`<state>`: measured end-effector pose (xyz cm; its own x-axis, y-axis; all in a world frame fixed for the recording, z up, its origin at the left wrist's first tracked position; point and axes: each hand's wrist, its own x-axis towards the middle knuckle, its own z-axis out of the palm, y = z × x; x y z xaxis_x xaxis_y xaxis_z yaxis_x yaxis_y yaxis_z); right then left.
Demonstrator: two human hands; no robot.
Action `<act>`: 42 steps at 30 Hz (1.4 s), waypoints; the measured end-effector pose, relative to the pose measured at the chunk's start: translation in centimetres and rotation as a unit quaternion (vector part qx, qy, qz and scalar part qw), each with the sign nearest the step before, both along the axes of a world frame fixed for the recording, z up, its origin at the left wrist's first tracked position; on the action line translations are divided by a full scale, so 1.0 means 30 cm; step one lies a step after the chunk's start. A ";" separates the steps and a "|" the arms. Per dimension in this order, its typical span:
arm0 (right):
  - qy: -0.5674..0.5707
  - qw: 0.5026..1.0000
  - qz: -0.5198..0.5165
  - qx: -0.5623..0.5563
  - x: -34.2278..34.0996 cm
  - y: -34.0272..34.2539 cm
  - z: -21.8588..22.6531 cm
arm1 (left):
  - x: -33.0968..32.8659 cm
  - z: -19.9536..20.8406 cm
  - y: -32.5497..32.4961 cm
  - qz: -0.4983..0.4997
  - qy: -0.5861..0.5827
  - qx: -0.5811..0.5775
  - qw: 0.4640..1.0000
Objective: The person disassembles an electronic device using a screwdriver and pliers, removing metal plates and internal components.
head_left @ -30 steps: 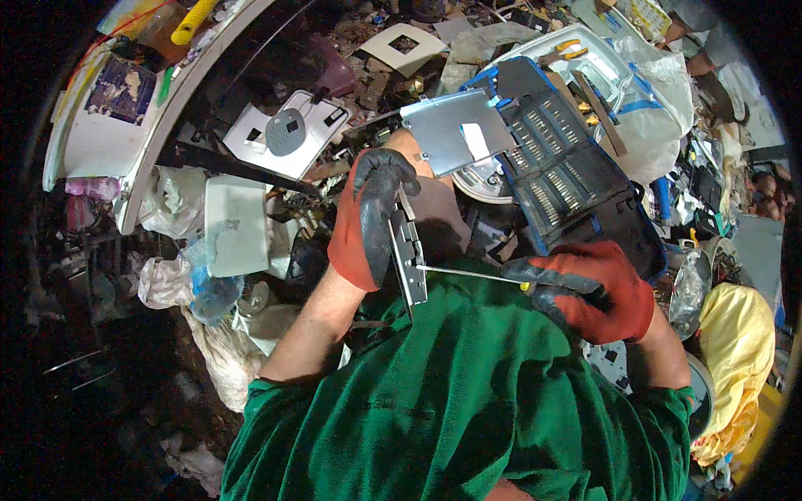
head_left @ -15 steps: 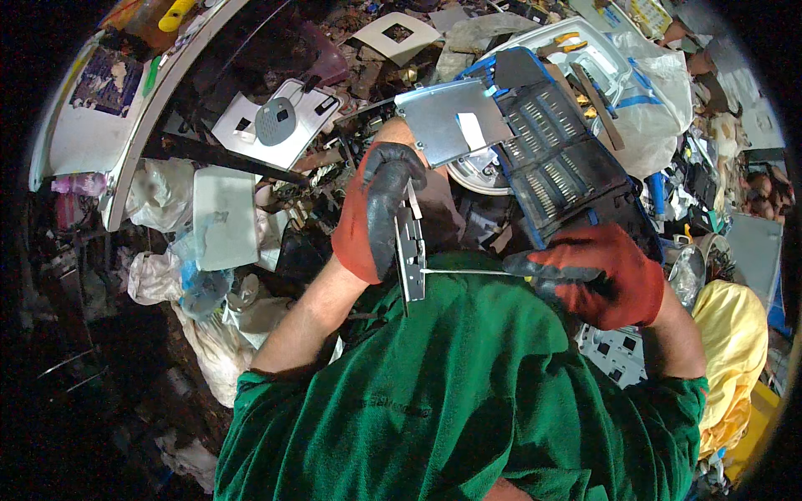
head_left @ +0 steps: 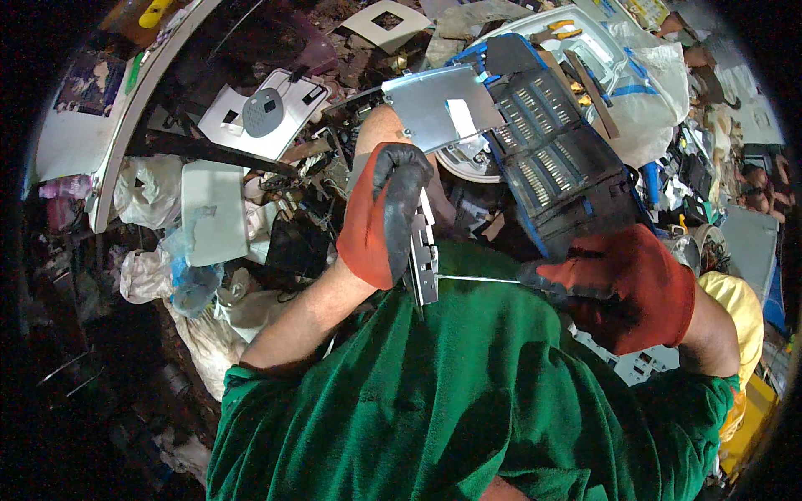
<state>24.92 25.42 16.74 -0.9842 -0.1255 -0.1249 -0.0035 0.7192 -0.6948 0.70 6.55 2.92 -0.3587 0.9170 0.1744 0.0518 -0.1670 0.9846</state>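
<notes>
My left hand [head_left: 384,217], in a red and black glove, is closed around a slim metal-cased device [head_left: 424,267] that I see nearly edge-on. Its face turns toward my right side, with small cut-outs along it. In my other glove, my right hand [head_left: 626,288] grips a screwdriver [head_left: 480,279]; the handle is hidden in the fingers. The long thin shaft runs level to the left, and its tip meets the device's side. Beyond my left hand, a flat silver metal plate [head_left: 430,100] with a white label rests by my bare knee.
An unfolded blue-black bit case [head_left: 551,167] holds rows of screwdriver bits. Behind it sits a white tray [head_left: 606,42] with yellow-handled tools. White panels [head_left: 215,213], plastic bags [head_left: 150,196] and scrap crowd the left. A yellow cloth [head_left: 739,309] lies right of my arm.
My right hand has shifted slightly right and down. The device in my left hand sits a little more to the right, with the screwdriver tip still at it. The background has slid slightly left.
</notes>
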 end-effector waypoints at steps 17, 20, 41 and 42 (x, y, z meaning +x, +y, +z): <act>-0.056 0.962 -0.075 -0.256 0.080 -0.053 -0.239 | 0.040 0.004 -0.006 0.055 0.204 -0.043 0.976; -0.042 0.976 -0.062 -0.203 0.058 -0.089 -0.162 | 0.024 -0.014 -0.012 0.056 0.210 0.014 0.976; -0.026 0.913 -0.119 0.388 0.011 -0.255 -0.033 | 0.091 -0.020 0.140 0.251 0.314 -0.112 0.909; -0.021 0.920 -0.126 0.371 0.015 -0.234 -0.046 | 0.074 -0.014 0.116 0.261 0.272 -0.129 0.917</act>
<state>25.38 18.41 15.35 -0.9628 0.2403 -0.1238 0.2432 0.9699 -0.0088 2.93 10.02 2.50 -0.6849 0.6810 0.2593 0.5535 0.2547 0.7930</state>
